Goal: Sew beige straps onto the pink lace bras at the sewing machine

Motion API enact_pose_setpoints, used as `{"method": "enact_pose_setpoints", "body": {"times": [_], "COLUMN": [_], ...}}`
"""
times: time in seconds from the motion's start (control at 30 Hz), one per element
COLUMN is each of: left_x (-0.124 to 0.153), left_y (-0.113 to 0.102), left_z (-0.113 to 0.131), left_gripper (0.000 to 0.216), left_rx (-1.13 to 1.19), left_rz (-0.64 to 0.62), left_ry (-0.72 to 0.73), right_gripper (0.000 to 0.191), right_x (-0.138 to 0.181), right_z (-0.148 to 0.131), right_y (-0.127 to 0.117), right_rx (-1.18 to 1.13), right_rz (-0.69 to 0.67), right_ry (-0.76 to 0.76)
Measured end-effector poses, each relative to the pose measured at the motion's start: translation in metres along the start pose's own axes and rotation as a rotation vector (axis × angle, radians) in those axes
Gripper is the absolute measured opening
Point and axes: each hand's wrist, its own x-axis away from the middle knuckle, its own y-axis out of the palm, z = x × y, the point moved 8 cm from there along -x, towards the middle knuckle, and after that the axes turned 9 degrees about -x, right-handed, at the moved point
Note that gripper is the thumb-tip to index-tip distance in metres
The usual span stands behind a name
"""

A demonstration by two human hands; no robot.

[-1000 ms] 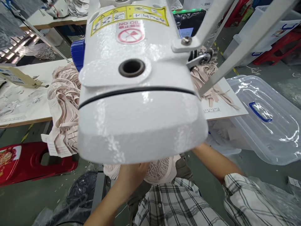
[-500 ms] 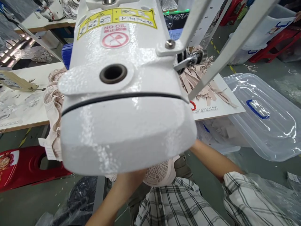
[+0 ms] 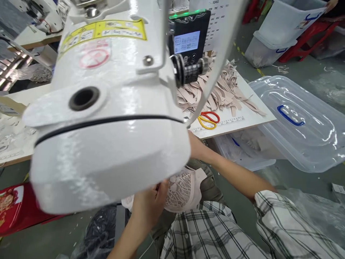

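Observation:
The white head of a sewing machine [image 3: 113, 158] fills the middle and covers the work area beneath it. Below its front edge my left hand [image 3: 149, 203] shows in part, fingers closed on a pale pink lace bra [image 3: 182, 190]. One lace cup of the bra faces up over my lap, and the rest disappears behind the hand and the machine. My right hand [image 3: 196, 146] reaches in under the machine head from the right. Only its wrist side shows; the fingers are hidden, so what they touch cannot be seen.
Red and yellow-handled scissors [image 3: 207, 119] lie by a ruler strip on the table, near a heap of beige fabric strips [image 3: 223, 90]. A control screen [image 3: 188, 43] stands behind. Right of the table is a clear plastic lid [image 3: 304, 126]; a red stool [image 3: 16, 208] stands lower left.
The view has swung right, so the machine head sits further left, and the scissors and control screen have come into sight. More of my left hand and the lace cup now shows.

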Motion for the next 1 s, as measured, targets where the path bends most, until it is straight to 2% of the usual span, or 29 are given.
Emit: {"method": "enact_pose_setpoints", "body": {"times": [0.2, 0.37, 0.63, 1.0], "left_x": [0.005, 0.011, 0.013, 0.017], "left_y": [-0.004, -0.006, -0.003, 0.002], "left_z": [0.004, -0.002, 0.003, 0.010], "left_gripper": [0.030, 0.027, 0.027, 0.028], "left_rx": [-0.046, -0.090, -0.117, -0.050], "left_rz": [0.052, 0.094, 0.120, 0.126], "left_ry": [0.022, 0.027, 0.097, 0.145], "right_gripper": [0.011, 0.013, 0.014, 0.018], "right_x": [0.002, 0.004, 0.006, 0.012], "right_z": [-0.006, -0.004, 0.002, 0.003], "right_y": [-0.001, 0.001, 0.001, -0.003], "right_rx": [-0.064, -0.053, -0.019, -0.005], "right_rz": [0.041, 0.061, 0.099, 0.118], "right_ry": [-0.092, -0.165, -0.232, -0.205]}}
